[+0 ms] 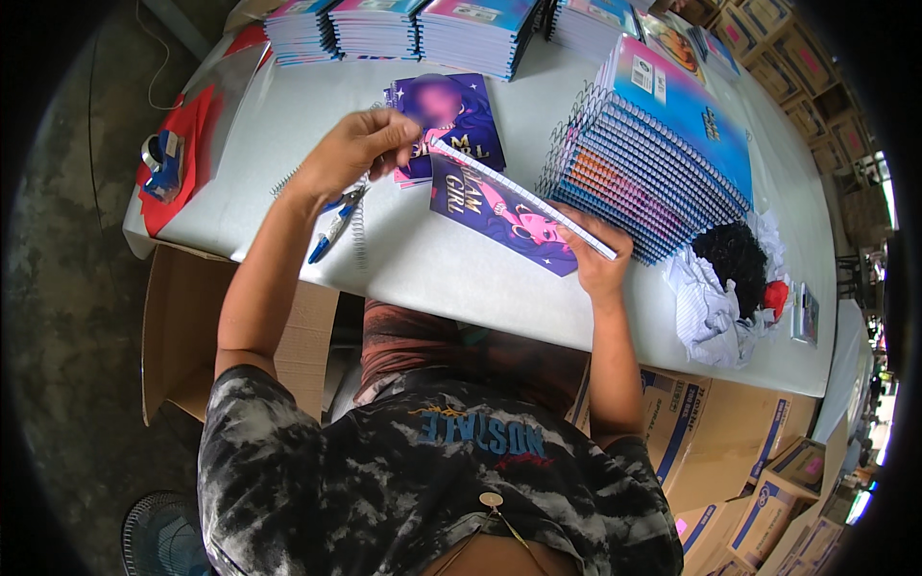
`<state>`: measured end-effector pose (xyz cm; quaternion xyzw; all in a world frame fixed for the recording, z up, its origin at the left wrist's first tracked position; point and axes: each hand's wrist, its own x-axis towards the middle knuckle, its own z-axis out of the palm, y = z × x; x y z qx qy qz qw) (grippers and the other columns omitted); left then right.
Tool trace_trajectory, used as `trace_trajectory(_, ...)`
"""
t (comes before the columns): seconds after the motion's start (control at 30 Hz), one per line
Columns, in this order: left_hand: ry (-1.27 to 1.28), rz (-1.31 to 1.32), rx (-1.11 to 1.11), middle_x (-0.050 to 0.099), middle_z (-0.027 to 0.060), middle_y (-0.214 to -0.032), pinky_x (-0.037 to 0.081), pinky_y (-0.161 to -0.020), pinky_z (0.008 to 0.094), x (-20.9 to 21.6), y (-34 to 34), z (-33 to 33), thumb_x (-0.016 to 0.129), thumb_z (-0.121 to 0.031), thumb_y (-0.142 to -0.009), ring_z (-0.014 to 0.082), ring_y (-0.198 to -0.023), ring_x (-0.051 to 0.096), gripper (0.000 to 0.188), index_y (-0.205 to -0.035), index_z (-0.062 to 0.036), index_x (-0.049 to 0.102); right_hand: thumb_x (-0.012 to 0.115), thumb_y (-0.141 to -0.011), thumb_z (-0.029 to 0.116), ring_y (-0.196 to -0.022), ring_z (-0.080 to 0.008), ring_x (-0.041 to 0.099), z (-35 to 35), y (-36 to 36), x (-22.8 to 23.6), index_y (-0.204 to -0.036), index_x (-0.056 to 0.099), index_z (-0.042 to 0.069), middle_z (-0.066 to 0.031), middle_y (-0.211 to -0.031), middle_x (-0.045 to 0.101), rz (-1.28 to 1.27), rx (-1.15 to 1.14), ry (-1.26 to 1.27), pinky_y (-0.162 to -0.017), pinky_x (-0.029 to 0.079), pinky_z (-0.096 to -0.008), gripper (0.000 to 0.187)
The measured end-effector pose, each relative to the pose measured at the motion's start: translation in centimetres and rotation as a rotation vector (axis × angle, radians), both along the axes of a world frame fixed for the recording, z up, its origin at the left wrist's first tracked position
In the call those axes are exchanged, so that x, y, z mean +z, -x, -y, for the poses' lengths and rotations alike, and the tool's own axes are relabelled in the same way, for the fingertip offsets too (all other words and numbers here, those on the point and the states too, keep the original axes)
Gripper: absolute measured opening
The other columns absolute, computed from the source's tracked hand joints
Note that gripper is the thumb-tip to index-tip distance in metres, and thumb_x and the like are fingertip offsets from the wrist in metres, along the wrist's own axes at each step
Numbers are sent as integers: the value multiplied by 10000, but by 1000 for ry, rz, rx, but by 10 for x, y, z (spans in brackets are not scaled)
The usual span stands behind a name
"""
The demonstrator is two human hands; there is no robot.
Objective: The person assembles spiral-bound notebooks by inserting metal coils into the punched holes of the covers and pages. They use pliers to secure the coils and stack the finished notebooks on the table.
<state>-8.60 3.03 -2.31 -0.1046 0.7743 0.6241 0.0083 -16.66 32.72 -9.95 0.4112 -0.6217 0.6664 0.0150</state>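
My right hand (603,252) grips the right end of a purple notebook (499,213) with a pink illustrated figure on its cover. The notebook is tilted, its row of binding holes along the upper edge. At its left end my left hand (370,146) is closed in a pinch near the binding edge; what the fingertips hold is too small to tell. Just beyond lies a small stack of similar purple notebooks (471,115). Blue-handled pliers (338,223) rest on the table below my left hand, beside a loose wire coil (360,240).
A tall stack of blue spiral notebooks (663,144) stands right; more stacks (471,34) line the back. Crumpled white cloth (706,307) and a black tangled bundle (730,259) lie at the right. A blue tape dispenser (163,168) sits left on red sheets (200,125). Cardboard boxes (715,432) stand below.
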Motion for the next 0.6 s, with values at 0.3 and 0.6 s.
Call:
trace_trajectory(0.3,972,-255,-343,599,95,-1073,430,-841,347,34,3,-15,662,-154,-781,253,-995,550,240,-995,-61,605,628,-827,42,-795,-89,596,-4,-10,-1,-1046,636,-25,-88,-916,669,185,-9,-124,-741,471,-219,230)
trace_trajectory(0.6,1444,-635,-164,449,210,-1269,327,-969,457,19,-1,-26,683,-404,-731,366,-1215,384,677,-1236,-29,432,562,-720,-127,-953,-246,643,2,-19,-3,-1052,636,-13,-153,-1036,650,-255,-95,-91,-813,507,-290,359)
